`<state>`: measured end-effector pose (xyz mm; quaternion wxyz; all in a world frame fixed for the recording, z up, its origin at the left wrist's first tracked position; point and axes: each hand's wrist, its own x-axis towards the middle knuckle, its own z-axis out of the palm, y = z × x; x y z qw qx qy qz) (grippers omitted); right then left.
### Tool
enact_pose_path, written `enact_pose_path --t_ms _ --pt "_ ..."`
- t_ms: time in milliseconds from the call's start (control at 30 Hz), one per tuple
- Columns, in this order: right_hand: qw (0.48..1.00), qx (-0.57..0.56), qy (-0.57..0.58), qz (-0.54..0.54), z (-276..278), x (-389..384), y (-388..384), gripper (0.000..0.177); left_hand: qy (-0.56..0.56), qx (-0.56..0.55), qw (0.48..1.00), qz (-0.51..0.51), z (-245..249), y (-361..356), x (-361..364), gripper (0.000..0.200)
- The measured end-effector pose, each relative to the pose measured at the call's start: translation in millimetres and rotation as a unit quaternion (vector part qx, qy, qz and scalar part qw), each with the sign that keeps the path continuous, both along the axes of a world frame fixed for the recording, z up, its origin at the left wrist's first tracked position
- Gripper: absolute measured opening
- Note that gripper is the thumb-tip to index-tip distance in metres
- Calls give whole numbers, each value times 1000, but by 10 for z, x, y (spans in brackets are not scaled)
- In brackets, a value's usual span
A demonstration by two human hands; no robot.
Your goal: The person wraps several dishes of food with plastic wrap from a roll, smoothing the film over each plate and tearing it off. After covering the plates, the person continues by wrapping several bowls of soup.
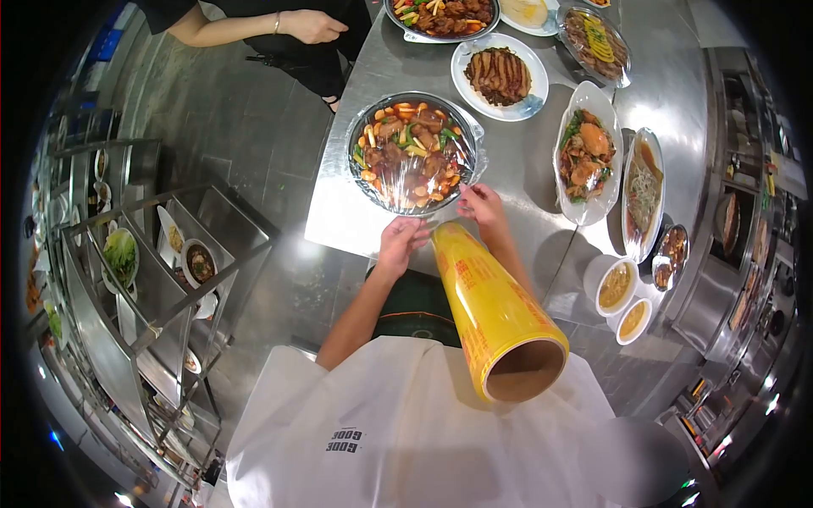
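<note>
A round dark-rimmed dish [412,157] of chunky meat, peppers and nuts sits near the table's front edge, under shiny, wrinkled plastic wrap. My left hand [404,243] is at the dish's near edge, fingers closed on the wrap. At the near right of the rim, my right hand [481,206] pinches the wrap between thumb and fingers. A big yellow roll of plastic wrap [491,305] with red print lies between my forearms, its hollow end toward my white-clad body. Its far end is close to both hands.
The steel table [525,157] also holds a plate of sliced meat [500,78], an oval crab dish [586,157], a fish dish [644,195] and a soup cup [611,288]. A person's hand [312,27] is at upper left. A metal rack [127,339] stands left.
</note>
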<state>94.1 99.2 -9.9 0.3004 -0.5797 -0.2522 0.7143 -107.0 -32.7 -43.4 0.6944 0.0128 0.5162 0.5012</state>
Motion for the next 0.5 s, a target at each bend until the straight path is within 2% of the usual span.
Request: enact_pose_path --t_ms 67,233,367,433,500 --pt "1000 0 -4 -23 -32 -28 4 32 20 -11 1000 8 -4 -10 -15 16" --pt "996 31 -28 -76 -73 -51 4 20 -17 -14 1000 22 146 59 -76 15" --pt "995 35 -30 -88 -186 31 -38 17 -1 -11 1000 25 65 56 -70 14" --pt "990 37 79 -107 -190 87 -85 13 49 -20 998 16 64 38 -53 14" --pt "992 41 79 -95 -198 94 -110 11 56 -17 998 29 74 40 -24 13"
